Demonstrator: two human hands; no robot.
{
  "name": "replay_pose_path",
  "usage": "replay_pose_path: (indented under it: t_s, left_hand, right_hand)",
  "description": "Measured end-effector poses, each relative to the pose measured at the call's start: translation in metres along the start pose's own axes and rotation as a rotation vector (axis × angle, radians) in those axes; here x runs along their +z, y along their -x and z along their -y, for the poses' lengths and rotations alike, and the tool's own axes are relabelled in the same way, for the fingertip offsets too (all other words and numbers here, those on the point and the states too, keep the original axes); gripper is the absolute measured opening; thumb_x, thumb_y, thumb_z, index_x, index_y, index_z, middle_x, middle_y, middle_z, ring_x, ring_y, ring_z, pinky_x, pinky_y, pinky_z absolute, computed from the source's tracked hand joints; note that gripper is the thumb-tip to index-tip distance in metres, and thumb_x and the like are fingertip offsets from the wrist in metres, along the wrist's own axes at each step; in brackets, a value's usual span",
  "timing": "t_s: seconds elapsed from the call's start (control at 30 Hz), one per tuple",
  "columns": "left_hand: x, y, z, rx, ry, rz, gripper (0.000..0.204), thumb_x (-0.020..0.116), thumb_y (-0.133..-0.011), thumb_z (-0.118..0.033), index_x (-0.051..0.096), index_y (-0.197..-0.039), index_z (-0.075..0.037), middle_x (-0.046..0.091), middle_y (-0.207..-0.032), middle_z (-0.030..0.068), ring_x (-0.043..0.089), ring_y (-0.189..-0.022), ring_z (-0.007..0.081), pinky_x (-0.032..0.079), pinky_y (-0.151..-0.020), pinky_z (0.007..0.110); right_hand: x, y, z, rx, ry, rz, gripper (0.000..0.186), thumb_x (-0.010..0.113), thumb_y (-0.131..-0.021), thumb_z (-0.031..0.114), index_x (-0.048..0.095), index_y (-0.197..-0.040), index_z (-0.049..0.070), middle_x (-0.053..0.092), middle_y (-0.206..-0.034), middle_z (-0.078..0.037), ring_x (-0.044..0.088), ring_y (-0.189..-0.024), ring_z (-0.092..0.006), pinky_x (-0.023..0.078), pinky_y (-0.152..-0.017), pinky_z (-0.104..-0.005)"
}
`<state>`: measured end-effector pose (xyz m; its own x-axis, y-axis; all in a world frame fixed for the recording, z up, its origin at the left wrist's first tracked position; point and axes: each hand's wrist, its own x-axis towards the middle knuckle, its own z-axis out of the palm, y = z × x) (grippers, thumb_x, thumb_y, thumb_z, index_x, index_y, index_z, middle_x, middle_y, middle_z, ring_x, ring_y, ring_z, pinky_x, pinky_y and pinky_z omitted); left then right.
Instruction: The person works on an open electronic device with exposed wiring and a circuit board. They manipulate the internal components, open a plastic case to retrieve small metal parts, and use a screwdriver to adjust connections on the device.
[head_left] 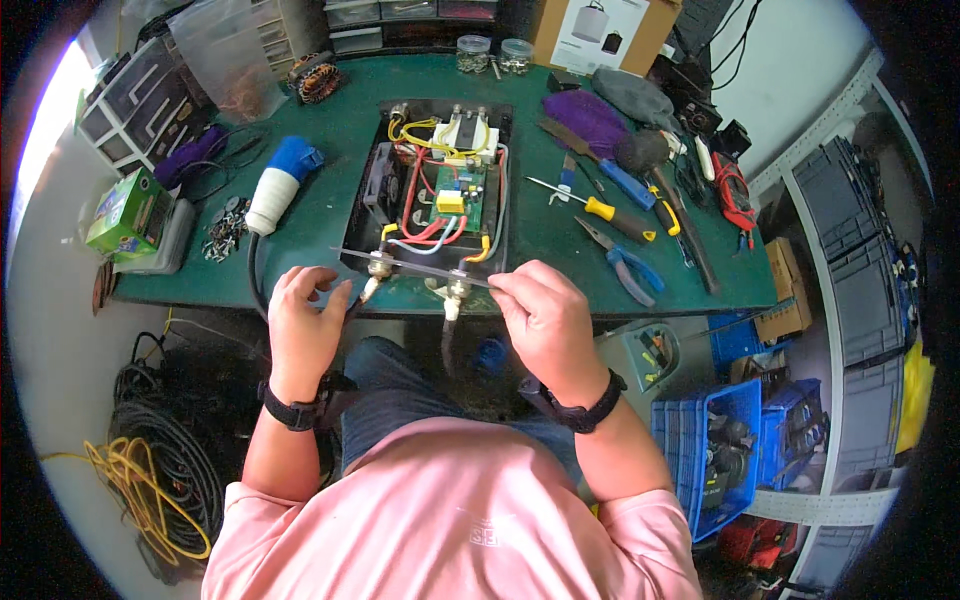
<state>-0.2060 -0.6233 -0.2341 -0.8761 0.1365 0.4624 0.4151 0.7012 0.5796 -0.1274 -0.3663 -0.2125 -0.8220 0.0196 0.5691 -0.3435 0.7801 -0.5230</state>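
Observation:
My right hand (545, 310) pinches the right end of a thin clear strip (415, 267), which slants across the front of an open black electrical box (350, 215). Thumb and fingers of my left hand (308, 310) are curved and apart, just short of the box's front left corner, with nothing between them. Inside the box are a green circuit board (466, 190), a black fan (383, 180) and red, blue and yellow wires. Two metal cable glands, the left (380, 265) and the right (458, 285), sit at the front edge with black cables running out.
A blue-and-white industrial plug (280, 185) and loose screws (228, 228) lie left on the green bench (335, 110). Pliers (622, 262), a screwdriver (590, 204) and a hammer (685, 225) lie right. Blue crates (700, 450) and coiled cables (165, 480) are on the floor.

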Motion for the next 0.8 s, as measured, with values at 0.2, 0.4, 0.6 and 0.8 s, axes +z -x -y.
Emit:
replay_pose_path:
  t_s: [0.2,0.4,0.6,0.8]
  left_hand:
    - [-0.004,0.0,-0.001,-0.038,0.056,-0.011,0.017,0.071,-0.078,-0.007,0.067,-0.093,0.001,0.062,-0.082,0.0114,0.057,-0.076,0.0237,0.047,-0.071,0.034]
    - [-0.007,-0.009,-0.006,-0.087,0.173,-0.132,0.029,0.071,-0.08,-0.007,0.065,-0.107,-0.002,0.062,-0.09,0.0075,0.056,-0.078,0.0176,0.047,-0.07,0.031]
    - [-0.016,-0.03,0.0,0.05,0.231,0.122,0.027,0.073,-0.078,-0.01,0.068,-0.104,0.0,0.065,-0.095,0.009,0.061,-0.084,0.0194,0.047,-0.073,0.03]
    - [-0.023,-0.038,-0.006,0.036,0.24,0.183,0.024,0.074,-0.079,-0.012,0.069,-0.099,0.0,0.065,-0.094,0.0099,0.061,-0.084,0.0215,0.047,-0.074,0.031]
  right_hand:
    - [0.001,-0.001,0.001,-0.049,-0.037,-0.06,0.012,0.071,-0.077,-0.001,0.069,-0.089,0.0,0.061,-0.077,-0.013,0.06,-0.07,-0.0311,0.049,-0.063,-0.0372]
    - [0.002,0.0,-0.002,-0.047,-0.061,-0.065,0.012,0.07,-0.077,-0.001,0.068,-0.088,-0.001,0.061,-0.076,-0.014,0.06,-0.07,-0.0317,0.049,-0.063,-0.0373]
    - [0.0,-0.003,0.0,-0.043,-0.059,-0.024,0.009,0.069,-0.078,0.002,0.067,-0.087,0.002,0.061,-0.079,-0.011,0.062,-0.074,-0.0303,0.05,-0.066,-0.0384]
    - [-0.018,-0.015,-0.008,0.002,-0.141,0.225,0.017,0.072,-0.079,0.012,0.068,-0.093,0.003,0.064,-0.083,-0.012,0.063,-0.077,-0.032,0.051,-0.069,-0.0387]
